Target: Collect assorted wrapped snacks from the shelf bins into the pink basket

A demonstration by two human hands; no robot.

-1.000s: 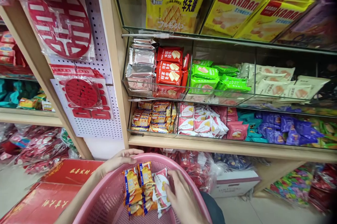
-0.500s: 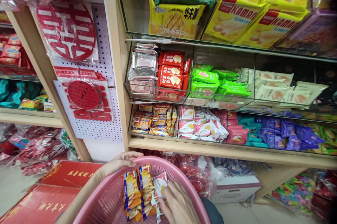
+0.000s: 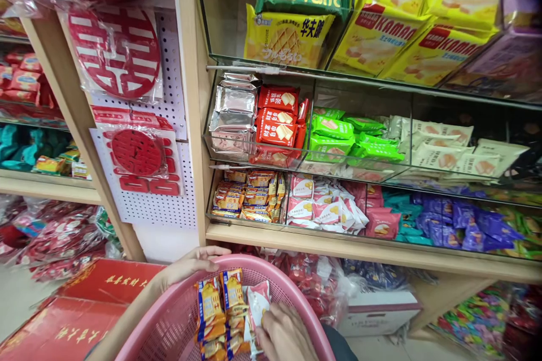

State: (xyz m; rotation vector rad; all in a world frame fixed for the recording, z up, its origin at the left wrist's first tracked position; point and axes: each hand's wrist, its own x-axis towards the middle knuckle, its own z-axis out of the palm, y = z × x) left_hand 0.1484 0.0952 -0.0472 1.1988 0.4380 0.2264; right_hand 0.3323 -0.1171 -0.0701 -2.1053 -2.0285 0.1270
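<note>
A pink plastic basket (image 3: 271, 265) with a perforated wall is at the bottom centre. My left hand (image 3: 190, 266) is closed over its far left rim. Inside, orange-and-blue biscuit packets (image 3: 210, 304) lie in two rows. Beside them on the right is a white-and-pink snack packet (image 3: 257, 300). The curled fingers of my right hand (image 3: 285, 331) hold this packet at its right side. Part of the packet and the basket's near side are hidden by the hand and the frame edge.
Ahead, a wooden shelf (image 3: 364, 248) carries clear bins with orange biscuit packets (image 3: 228, 200), white-and-pink packets (image 3: 328, 211) and purple packets (image 3: 449, 217). Red boxes (image 3: 76, 324) stand at lower left. Bagged goods and a white carton (image 3: 376, 313) sit under the shelf.
My right hand has shifted slightly down and right in the basket, beside the white-and-pink packet. My left hand stays on the rim. The camera view has tilted slightly.
</note>
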